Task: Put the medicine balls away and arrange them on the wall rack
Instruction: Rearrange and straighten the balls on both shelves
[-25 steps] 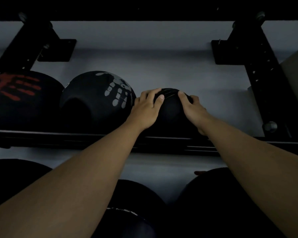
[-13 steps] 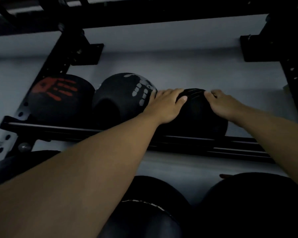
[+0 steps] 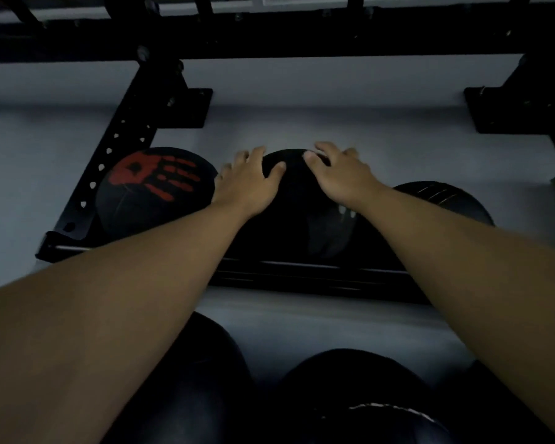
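Three black medicine balls sit in a row on the upper shelf of the black wall rack (image 3: 302, 272). The left ball (image 3: 154, 190) bears a red handprint. On the top of the middle ball (image 3: 297, 213) lie both my hands, fingers spread: my left hand (image 3: 247, 184) on its upper left, my right hand (image 3: 340, 174) on its upper right. A few white marks show on this ball's right side, under my right wrist. The smaller ridged ball (image 3: 442, 200) rests to the right, apart from my hands and partly hidden by my right forearm.
Black rack uprights and brackets (image 3: 122, 145) are bolted to the pale wall at left and right, with a crossbeam (image 3: 269, 40) overhead. Larger black balls (image 3: 350, 395) fill the lower shelf beneath my arms.
Both hands have left the small ridged ball and moved left onto the middle ball. The view has shifted, and the middle ball's white handprint is now mostly out of sight.
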The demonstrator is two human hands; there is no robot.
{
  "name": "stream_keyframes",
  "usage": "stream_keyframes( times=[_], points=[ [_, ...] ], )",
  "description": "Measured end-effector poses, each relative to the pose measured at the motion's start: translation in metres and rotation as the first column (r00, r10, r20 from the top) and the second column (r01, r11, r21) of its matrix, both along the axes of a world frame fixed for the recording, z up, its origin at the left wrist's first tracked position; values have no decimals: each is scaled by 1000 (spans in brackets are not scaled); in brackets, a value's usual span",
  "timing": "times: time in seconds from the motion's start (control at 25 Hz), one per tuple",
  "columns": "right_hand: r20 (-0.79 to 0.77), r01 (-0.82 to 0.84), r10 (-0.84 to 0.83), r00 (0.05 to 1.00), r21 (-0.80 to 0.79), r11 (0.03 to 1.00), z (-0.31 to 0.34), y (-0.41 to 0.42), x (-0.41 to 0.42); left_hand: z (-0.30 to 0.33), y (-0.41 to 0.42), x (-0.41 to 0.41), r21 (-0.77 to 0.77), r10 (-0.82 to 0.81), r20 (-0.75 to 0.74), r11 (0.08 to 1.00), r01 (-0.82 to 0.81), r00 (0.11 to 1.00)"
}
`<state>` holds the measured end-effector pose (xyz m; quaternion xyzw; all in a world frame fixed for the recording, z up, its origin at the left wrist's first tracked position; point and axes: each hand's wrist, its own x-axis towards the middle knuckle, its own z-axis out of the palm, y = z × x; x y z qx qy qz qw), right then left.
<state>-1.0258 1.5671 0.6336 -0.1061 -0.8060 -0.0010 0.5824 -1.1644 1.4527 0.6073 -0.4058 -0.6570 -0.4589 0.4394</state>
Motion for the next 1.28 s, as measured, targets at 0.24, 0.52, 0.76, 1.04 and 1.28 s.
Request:
stream_keyframes(
  times=[0.24,0.52,0.76,1.04,1.28],
  points=[
    [-20,55,-56,998,-44,997,-9,11,-27,-13,28,-11,79,-230,-2,970,230,973],
    [-45,52,-56,997,-73,996,-15,11,-34,-13,21,-12,37,-252,16,967,252,967],
    [-94,166,-166,982,-4,986,-5,-23,-33,3,-44,-38,-22,-28,-167,999,25,986],
    [-39,51,-48,998,85,995,9,-134,-125,9,-146,-133,138,95,-141,988,-75,985],
    [54,67,-73,996,101,993,2,-183,-220,8,-178,-212,21,17,-58,1000,-16,998]
  ],
)
